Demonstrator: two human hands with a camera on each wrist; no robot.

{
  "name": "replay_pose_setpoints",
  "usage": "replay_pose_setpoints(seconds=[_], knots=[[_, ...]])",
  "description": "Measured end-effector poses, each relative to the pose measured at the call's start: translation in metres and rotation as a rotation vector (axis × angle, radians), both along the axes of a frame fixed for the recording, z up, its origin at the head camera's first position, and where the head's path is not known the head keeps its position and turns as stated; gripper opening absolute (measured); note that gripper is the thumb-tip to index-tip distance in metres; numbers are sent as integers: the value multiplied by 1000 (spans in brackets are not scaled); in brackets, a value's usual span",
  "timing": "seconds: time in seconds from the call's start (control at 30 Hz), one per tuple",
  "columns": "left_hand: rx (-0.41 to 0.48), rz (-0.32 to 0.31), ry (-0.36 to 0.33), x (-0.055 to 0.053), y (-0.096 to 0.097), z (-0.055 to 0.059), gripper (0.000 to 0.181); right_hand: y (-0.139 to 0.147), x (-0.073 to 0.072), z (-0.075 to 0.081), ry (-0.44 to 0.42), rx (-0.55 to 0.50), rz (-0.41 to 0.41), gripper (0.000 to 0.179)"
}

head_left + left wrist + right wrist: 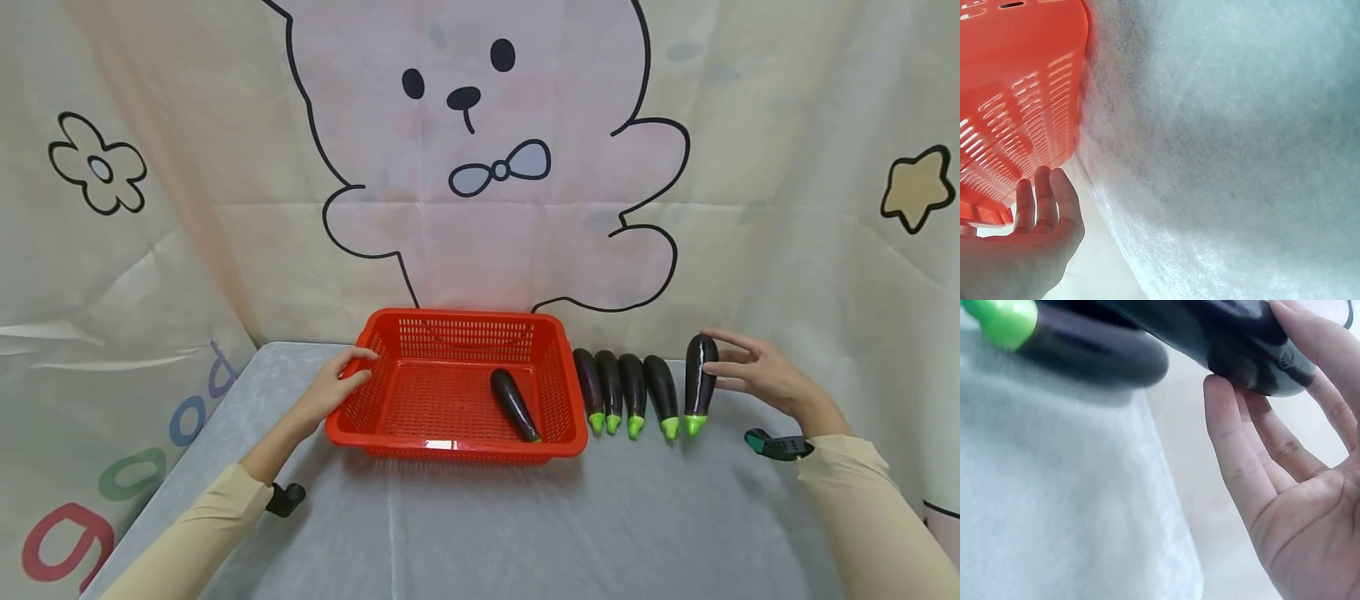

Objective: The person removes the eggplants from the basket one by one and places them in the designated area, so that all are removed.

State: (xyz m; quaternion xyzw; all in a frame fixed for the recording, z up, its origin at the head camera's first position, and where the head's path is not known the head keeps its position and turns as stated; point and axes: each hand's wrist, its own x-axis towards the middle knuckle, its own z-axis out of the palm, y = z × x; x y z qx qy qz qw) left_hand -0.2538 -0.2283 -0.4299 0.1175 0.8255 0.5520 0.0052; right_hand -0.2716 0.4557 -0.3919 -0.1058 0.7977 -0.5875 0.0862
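My right hand [776, 382] pinches a dark purple eggplant [697, 392] near its rounded upper end, its green stem end pointing down toward me. The right wrist view shows thumb and fingers on either side of that end, with another eggplant [1097, 350] close beside it. To the left, several more eggplants [633, 387] lie in a row beside a red plastic basket [457, 315]. One eggplant [513, 404] rests inside the basket, toward its right side. My left hand [330, 390] is at the basket's left rim, fingers [1044, 197] fairly straight and close to the slotted wall.
A grey cloth covers the table [480, 533]. Behind it hangs a pale curtain [795, 208] printed with a bear, a flower and a star. Dark wrist straps [780, 446] show at both sleeves.
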Motion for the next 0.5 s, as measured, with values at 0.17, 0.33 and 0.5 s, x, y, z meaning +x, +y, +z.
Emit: replay_pose_setpoints(seconds=[0.17, 0.33, 0.5], knots=[[1, 3, 0, -1, 1, 1, 31, 13, -4, -12, -73, 34, -44, 69], [3, 3, -9, 0, 0, 1, 32, 23, -9, -24, -117, 1, -67, 72], [-8, -2, 13, 0, 0, -1, 32, 28, -14, -36, -105, -13, -85, 61]])
